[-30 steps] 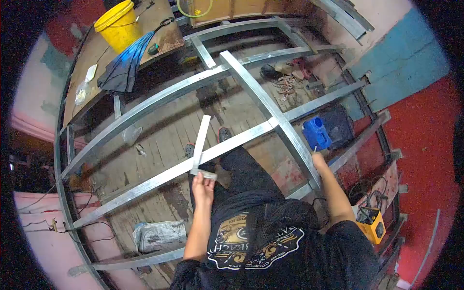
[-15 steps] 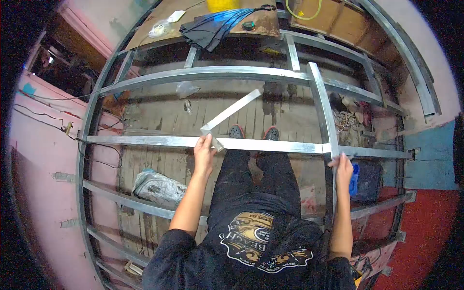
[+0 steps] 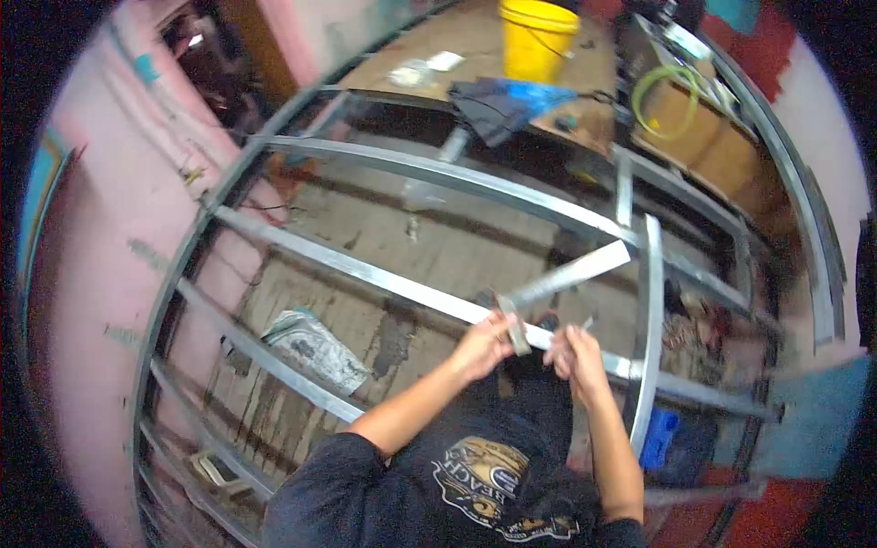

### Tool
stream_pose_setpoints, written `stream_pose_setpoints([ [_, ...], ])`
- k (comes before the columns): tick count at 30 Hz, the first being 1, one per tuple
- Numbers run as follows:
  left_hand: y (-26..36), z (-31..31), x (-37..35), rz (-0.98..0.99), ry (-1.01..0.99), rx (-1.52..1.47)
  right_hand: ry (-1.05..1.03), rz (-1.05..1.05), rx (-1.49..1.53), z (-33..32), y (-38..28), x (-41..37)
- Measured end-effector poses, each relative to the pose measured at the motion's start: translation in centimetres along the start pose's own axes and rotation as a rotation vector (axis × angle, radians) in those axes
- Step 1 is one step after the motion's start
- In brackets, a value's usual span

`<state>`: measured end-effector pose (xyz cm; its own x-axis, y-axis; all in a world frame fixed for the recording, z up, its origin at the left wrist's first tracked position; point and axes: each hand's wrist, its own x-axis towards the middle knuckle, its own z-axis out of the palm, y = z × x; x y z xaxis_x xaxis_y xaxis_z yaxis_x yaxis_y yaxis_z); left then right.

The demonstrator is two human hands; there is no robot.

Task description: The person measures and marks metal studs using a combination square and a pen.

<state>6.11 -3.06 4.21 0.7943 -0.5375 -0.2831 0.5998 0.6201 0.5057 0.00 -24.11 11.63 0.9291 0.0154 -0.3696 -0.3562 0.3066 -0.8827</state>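
Note:
My left hand (image 3: 484, 347) is closed on the short stock of a metal try square (image 3: 575, 274), holding it at a long metal bar (image 3: 384, 281) of the frame. The square's flat blade points away and to the right, over the gap beyond the bar. Close beside it, my right hand (image 3: 577, 358) is closed, its fingers pinched and blurred. A small pale tip shows above those fingers, too smeared to name. Just right of this hand, a crossing metal bar (image 3: 649, 320) meets the long bar.
Metal bars with open gaps surround me above a worn plank floor (image 3: 320, 219). A yellow bucket (image 3: 537, 41) and a folded dark umbrella (image 3: 498, 110) are on the board (image 3: 384, 68) ahead. A silvery sack (image 3: 315, 352) lies below left, a blue object (image 3: 660, 438) below right.
My view has turned, shifting the frame across it. My right hand has left the crossing bar and come in beside my left hand. The square has moved along the long bar toward that crossing.

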Motion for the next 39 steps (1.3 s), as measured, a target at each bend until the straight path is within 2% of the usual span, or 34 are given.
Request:
stream_pose_setpoints([
  [2, -0.6, 1.0, -2.3, -0.069, -0.008, 0.04, 0.006, 0.056, -0.213, -0.1, 2.5, -0.9],
  [5, -2.9, -1.3, -4.2, -0.184, -0.05, 0.059, -0.074, 0.106, -0.474, -0.3, 6.2, -2.1],
  [9, -4.8, -2.3, -5.4, -0.263, 0.066, 0.136, -0.066, 0.163, -0.377, -0.4, 9.4, -3.7],
  [10, -4.9, -2.1, -5.7, -0.279, 0.1, 0.143, -0.088, 0.072, -0.476, -0.3, 9.6, -4.0],
  [15, -5.5, -1.7, -5.8, -0.278, 0.08, 0.152, -0.126, 0.113, -0.482, -0.3, 9.7, -4.6],
  [17, -5.5, -0.6, -6.2, -0.26, 0.062, 0.23, -0.144, 0.032, -0.557, -0.8, 9.3, -5.3],
  [18, -5.2, 0.2, -6.5, -0.252, 0.058, 0.377, -0.132, 0.018, -0.61, -1.8, 9.3, -5.5],
  [19, -5.5, 0.2, -6.2, -0.248, -0.012, 0.461, -0.114, 0.023, -0.639, -3.0, 9.0, -6.0],
  [21, -6.5, 1.6, -7.3, -0.018, -0.038, 0.858, -0.115, 0.077, -0.557, -5.8, 7.7, -7.8],
  [22, -6.7, 2.1, -8.2, 0.125, -0.132, 0.982, -0.045, 0.139, -0.553, -7.1, 6.9, -9.0],
  [23, -4.1, 4.8, -10.2, 0.068, -0.313, 0.998, -0.005, 0.158, -0.553, -8.4, 6.0, -10.3],
  [24, -1.8, 6.8, -11.5, -0.092, -0.51, 0.964, 0.047, 0.126, -0.563, -9.4, 5.4, -11.5],
  [26, 0.2, 7.9, -12.9, -0.286, -0.835, 0.705, 0.127, 0.146, -0.487, -11.5, 5.1, -13.9],
  [27, 1.2, 8.7, -13.2, -0.221, -1.034, 0.674, 0.217, 0.184, -0.423, -12.8, 6.1, -14.8],
  [29, 3.3, 11.6, -13.2, -0.145, -1.133, 0.827, 0.254, 0.263, -0.457, -13.4, 6.1, -16.8],
  [31, 3.3, 12.8, -12.2, -0.009, -1.111, 1.045, 0.294, 0.219, -0.59, -13.6, 8.5, -17.9],
  [32, 3.0, 13.0, -11.2, 0.066, -1.128, 1.068, 0.281, 0.38, -0.288, -13.1, 9.0, -18.2],
  [33, 2.6, 13.1, -10.1, 0.065, -1.135, 1.032, 0.22, 0.252, -0.496, -14.2, 11.3, -18.4],
  [34, 2.4, 13.2, -8.9, 0.066, -1.137, 1.034, 0.226, 0.306, -0.405, -14.6, 13.2, -18.4],
  [35, 2.5, 13.4, -7.5, 0.07, -1.143, 1.036, 0.206, 0.472, -0.325, -16.2, 16.1, -18.4],
  [37, 3.1, 14.1, -4.8, 0.077, -1.138, 0.971, 0.13, 0.457, 0.022, -14.4, 13.9, -18.6],
  [38, 3.4, 14.3, -3.3, 0.07, -1.142, 0.943, 0.153, 0.449, 0.03, -14.5, 13.5, -18.2],
  [39, 3.8, 14.4, -1.8, 0.065, -1.143, 0.917, 0.074, 0.492, 0.06, -14.3, 13.0, -18.0],
])
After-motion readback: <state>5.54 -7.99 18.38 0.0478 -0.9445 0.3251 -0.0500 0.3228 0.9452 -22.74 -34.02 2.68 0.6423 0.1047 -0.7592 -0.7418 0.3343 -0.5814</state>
